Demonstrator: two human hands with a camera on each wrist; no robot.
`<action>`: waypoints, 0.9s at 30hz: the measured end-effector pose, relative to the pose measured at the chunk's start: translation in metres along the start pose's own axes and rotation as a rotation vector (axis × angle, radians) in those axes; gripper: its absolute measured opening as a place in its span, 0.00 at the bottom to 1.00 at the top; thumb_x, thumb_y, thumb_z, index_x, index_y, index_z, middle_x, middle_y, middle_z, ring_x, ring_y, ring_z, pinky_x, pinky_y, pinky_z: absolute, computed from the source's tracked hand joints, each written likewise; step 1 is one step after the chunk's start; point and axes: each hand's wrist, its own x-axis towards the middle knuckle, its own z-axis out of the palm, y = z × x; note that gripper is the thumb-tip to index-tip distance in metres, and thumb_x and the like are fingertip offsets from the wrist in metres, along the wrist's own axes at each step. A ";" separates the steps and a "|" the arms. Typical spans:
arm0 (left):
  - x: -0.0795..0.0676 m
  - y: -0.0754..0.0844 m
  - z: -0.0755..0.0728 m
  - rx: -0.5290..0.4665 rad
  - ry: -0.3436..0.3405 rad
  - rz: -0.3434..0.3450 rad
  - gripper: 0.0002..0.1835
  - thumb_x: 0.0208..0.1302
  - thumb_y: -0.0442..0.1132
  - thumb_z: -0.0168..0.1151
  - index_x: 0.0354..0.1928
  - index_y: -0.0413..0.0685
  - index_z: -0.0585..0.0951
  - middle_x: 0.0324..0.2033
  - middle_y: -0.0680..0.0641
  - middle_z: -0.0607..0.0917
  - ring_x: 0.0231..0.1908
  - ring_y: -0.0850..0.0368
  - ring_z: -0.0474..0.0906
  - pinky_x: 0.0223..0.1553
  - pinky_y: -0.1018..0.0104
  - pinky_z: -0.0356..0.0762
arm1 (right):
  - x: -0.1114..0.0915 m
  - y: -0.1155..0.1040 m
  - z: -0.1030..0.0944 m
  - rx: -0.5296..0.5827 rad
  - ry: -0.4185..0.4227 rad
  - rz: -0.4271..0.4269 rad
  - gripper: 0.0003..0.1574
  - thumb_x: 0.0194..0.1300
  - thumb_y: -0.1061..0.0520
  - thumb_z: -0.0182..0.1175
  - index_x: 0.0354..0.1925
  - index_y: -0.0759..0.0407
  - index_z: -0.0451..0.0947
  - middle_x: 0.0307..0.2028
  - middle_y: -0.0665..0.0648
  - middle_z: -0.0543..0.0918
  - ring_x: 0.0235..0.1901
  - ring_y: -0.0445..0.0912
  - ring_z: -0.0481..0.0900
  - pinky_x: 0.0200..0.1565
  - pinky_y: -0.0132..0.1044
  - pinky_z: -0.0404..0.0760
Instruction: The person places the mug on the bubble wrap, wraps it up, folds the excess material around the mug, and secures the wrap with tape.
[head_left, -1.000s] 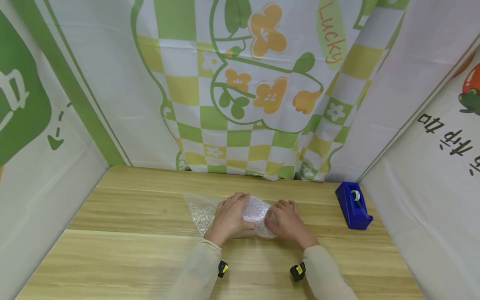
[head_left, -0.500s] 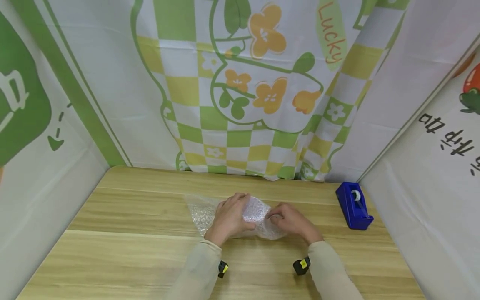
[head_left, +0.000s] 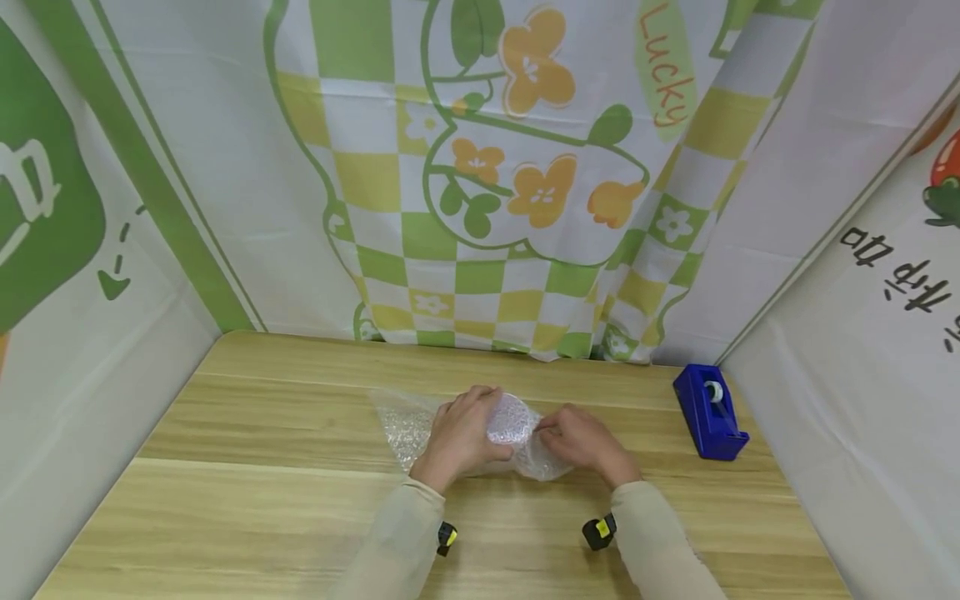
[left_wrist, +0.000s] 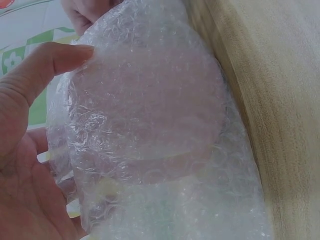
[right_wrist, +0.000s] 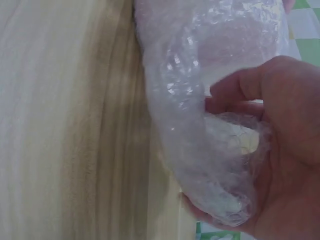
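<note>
A pale pinkish object with a round end [head_left: 510, 419] stands on the table, wrapped in clear bubble wrap [head_left: 403, 423]. Its kind is hidden by the wrap; a curved band crosses it in the left wrist view. My left hand [head_left: 461, 435] grips the bundle from the left, thumb on the near side and fingers around the far side. On the right, my right hand [head_left: 583, 442] holds the gathered loose end of the bubble wrap [right_wrist: 227, 180], its fingers curled at the bundle's side. A flat flap of wrap spreads out left of my left hand.
A blue tape dispenser [head_left: 708, 412] with a roll of clear tape stands at the table's right back corner. The wooden table [head_left: 247, 417] meets a patterned curtain [head_left: 480, 275] behind and white printed walls on both sides.
My right hand has shifted from lying along the bundle's right side to curled fingers holding the wrap's right end. That end now bulges farther right. My left hand has stayed in place.
</note>
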 end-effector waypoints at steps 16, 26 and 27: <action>0.000 0.003 0.001 0.011 0.018 -0.009 0.49 0.46 0.46 0.81 0.71 0.39 0.70 0.67 0.40 0.73 0.66 0.41 0.69 0.66 0.40 0.65 | 0.001 -0.009 -0.011 -0.008 0.043 0.080 0.11 0.69 0.57 0.59 0.42 0.56 0.88 0.39 0.57 0.86 0.41 0.51 0.81 0.42 0.51 0.83; 0.000 0.004 0.002 0.025 0.022 -0.011 0.49 0.46 0.46 0.81 0.71 0.39 0.70 0.66 0.40 0.74 0.65 0.40 0.70 0.65 0.39 0.65 | -0.004 -0.014 -0.021 0.254 0.152 0.115 0.10 0.61 0.67 0.63 0.41 0.60 0.87 0.50 0.65 0.85 0.48 0.57 0.82 0.43 0.49 0.85; 0.000 0.004 0.003 0.028 0.024 -0.011 0.49 0.46 0.46 0.81 0.71 0.40 0.70 0.66 0.40 0.74 0.65 0.40 0.70 0.65 0.39 0.66 | -0.005 -0.015 -0.022 0.281 0.162 0.136 0.11 0.61 0.68 0.63 0.41 0.60 0.86 0.49 0.65 0.85 0.46 0.56 0.82 0.41 0.47 0.85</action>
